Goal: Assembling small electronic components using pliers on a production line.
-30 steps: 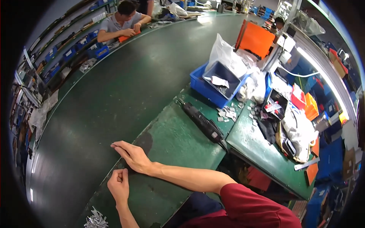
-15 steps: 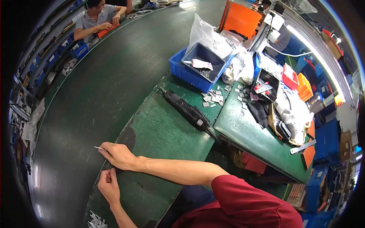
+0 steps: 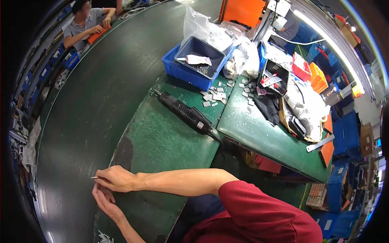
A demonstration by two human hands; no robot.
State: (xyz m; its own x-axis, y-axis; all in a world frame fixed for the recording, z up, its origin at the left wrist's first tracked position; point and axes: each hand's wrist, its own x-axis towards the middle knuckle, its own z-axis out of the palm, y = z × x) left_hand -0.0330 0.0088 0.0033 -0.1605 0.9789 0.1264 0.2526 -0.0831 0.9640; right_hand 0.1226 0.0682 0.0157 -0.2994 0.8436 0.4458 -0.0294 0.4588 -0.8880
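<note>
My right hand point(image 3: 116, 178) is closed, and a thin pointed metal piece point(image 3: 95, 177) sticks out to the left past its fingertips. The rest of that piece is hidden in the fingers. Right below it is my left hand point(image 3: 107, 201), cupped with its fingers loosely stretched, nearly touching the right fingertips; I see nothing held in it. Both are over the left edge of the green table point(image 3: 170, 141). A heap of small thin metal pieces point(image 3: 105, 237) lies near the lower edge, by my left forearm.
A black electric screwdriver point(image 3: 184, 112) lies across the table. Beyond it stand a blue bin point(image 3: 172, 69) holding a dark tray point(image 3: 198, 47), and scattered small grey plates point(image 3: 214, 96). A second green table point(image 3: 255, 129) holds a black box point(image 3: 275, 67). Across the dark surface point(image 3: 87, 117) sits a person point(image 3: 83, 26).
My left hand has risen toward the right one, and its fingers have loosened from a curl. The right hand still has the pointed piece. The view has shifted slightly.
</note>
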